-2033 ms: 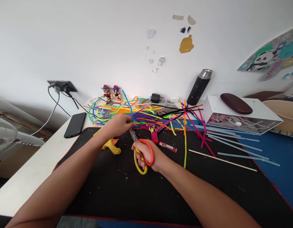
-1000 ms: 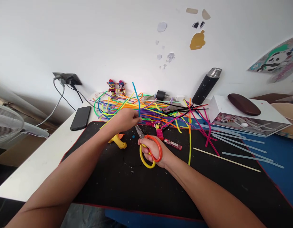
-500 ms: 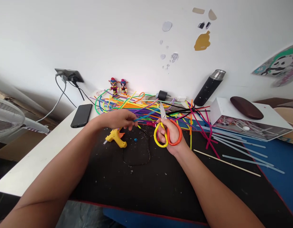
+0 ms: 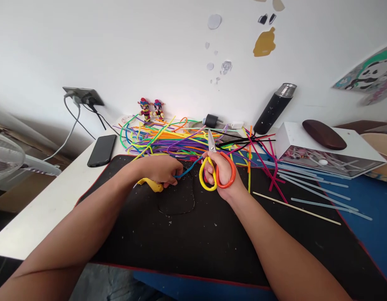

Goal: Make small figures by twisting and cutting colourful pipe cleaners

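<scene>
My left hand (image 4: 166, 170) is closed, fingers pinched on one end of a blue pipe cleaner (image 4: 189, 168). The strip slants up from there to the fingers of my right hand (image 4: 224, 172). In that hand rest the scissors (image 4: 211, 144), with one yellow and one orange handle loop and the blades pointing away from me. Whether the right fingers also grip the strip is hard to see. Partly covered by my left hand, a yellow glue gun (image 4: 153, 184) lies on the black mat (image 4: 187, 246).
Multicoloured pipe cleaners (image 4: 162, 140) are heaped along the wall beside two small figures (image 4: 145, 109). A phone (image 4: 102, 150) lies left. Rightward are a black flask (image 4: 275, 108), a white box (image 4: 331, 152), clear glue sticks (image 4: 319, 194) and a thin wooden stick (image 4: 296, 208).
My left hand has come down toward me with the blue pipe cleaner, now covering more of the glue gun and the small blue ball's spot. The right hand still holds the scissors. The view shifted slightly.
</scene>
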A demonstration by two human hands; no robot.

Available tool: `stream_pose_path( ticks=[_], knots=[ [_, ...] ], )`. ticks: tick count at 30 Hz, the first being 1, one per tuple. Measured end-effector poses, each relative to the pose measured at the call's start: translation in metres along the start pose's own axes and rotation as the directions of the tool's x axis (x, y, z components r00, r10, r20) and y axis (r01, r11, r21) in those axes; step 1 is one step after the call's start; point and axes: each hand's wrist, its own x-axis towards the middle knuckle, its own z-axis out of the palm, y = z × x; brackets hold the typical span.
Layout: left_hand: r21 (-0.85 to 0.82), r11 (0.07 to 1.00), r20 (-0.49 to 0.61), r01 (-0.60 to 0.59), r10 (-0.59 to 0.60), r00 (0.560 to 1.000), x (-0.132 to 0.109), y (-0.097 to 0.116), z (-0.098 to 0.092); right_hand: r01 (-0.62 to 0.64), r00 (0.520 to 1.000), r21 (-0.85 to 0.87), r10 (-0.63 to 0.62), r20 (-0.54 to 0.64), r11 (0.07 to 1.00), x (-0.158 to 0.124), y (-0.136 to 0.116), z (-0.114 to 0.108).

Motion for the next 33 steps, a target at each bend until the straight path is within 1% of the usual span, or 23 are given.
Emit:
stream_pose_path(
  ticks=[3, 5, 8, 9, 10, 11, 12, 13, 14, 15, 17, 19, 22, 25, 27, 28, 31, 33],
  knots=[
    [0.049, 0.999, -0.001, 0.011, -0.011, 1.000, 0.001, 0.000, 0.002, -0.001, 1.000, -0.025, 0.001, 0.005, 1.000, -0.001, 0.000, 0.000],
    [0.056, 0.998, -0.007, 0.016, -0.016, 1.000, -0.001, -0.001, -0.002, 0.002, 1.000, -0.031, -0.001, 0.006, 1.000, -0.001, 0.000, 0.000],
    [-0.018, 0.999, -0.038, 0.047, -0.048, 0.998, -0.007, -0.002, -0.010, 0.011, 1.000, -0.033, -0.011, 0.007, 0.999, -0.001, -0.002, 0.001],
    [-0.061, 0.997, -0.082, 0.051, -0.056, 0.995, -0.007, -0.002, -0.012, 0.015, 1.000, -0.035, -0.015, 0.008, 0.999, -0.002, -0.003, 0.001],
    [-0.095, 0.994, -0.155, 0.044, -0.058, 0.986, -0.006, -0.001, -0.012, 0.021, 1.000, -0.037, -0.020, 0.008, 0.999, -0.002, -0.003, 0.001],
    [-0.113, 0.993, -0.256, 0.020, -0.049, 0.965, -0.003, 0.001, -0.011, 0.025, 1.000, -0.042, -0.025, 0.008, 0.999, -0.002, -0.004, 0.001],
    [-0.105, 0.994, -0.366, -0.015, -0.025, 0.930, 0.001, 0.003, -0.008, 0.029, 1.000, -0.049, -0.029, 0.006, 0.998, -0.003, -0.004, 0.001],
    [-0.065, 0.997, -0.467, -0.036, 0.001, 0.884, 0.007, 0.005, -0.003, 0.033, 0.999, -0.058, -0.033, 0.003, 0.998, -0.003, -0.005, 0.002],
    [-0.005, 0.999, -0.528, -0.046, 0.037, 0.849, 0.014, 0.008, 0.004, 0.037, 0.999, -0.068, -0.037, -0.003, 0.997, -0.004, -0.005, 0.002],
    [0.053, 0.998, -0.542, -0.036, 0.059, 0.838, 0.021, 0.010, 0.011, 0.039, 0.999, -0.077, -0.040, -0.009, 0.996, -0.004, -0.005, 0.002],
    [0.168, 0.985, -0.522, 0.032, 0.062, 0.851, 0.033, 0.015, 0.024, 0.047, 0.999, -0.091, -0.048, -0.011, 0.995, -0.005, -0.006, 0.002],
    [0.257, 0.964, -0.511, 0.070, 0.074, 0.856, 0.040, 0.018, 0.033, 0.060, 0.998, -0.095, -0.061, -0.005, 0.994, -0.006, -0.006, 0.003],
    [0.313, 0.949, -0.486, 0.034, 0.130, 0.864, 0.039, 0.019, 0.035, 0.072, 0.997, -0.107, -0.074, -0.008, 0.992, -0.007, -0.007, 0.004],
    [0.287, 0.958, -0.424, -0.020, 0.145, 0.894, 0.035, 0.015, 0.029, 0.076, 0.997, -0.130, -0.077, -0.002, 0.989, -0.007, -0.006, 0.004],
    [0.238, 0.970, -0.411, -0.051, 0.148, 0.900, 0.032, 0.011, 0.023, 0.078, 0.997, -0.145, -0.079, 0.006, 0.986, -0.007, -0.005, 0.004],
    [0.204, 0.976, -0.422, -0.071, 0.153, 0.893, 0.031, 0.009, 0.021, 0.080, 0.997, -0.148, -0.079, 0.009, 0.986, -0.007, -0.005, 0.004],
    [0.091, 0.987, -0.498, -0.129, 0.158, 0.853, 0.027, 0.003, 0.014, 0.081, 0.997, -0.151, -0.081, 0.009, 0.985, -0.007, -0.006, 0.004],
    [0.056, 0.991, -0.527, -0.118, 0.130, 0.840, 0.026, 0.001, 0.012, 0.081, 0.997, -0.146, -0.082, 0.003, 0.986, -0.007, -0.006, 0.004]
  ],
)
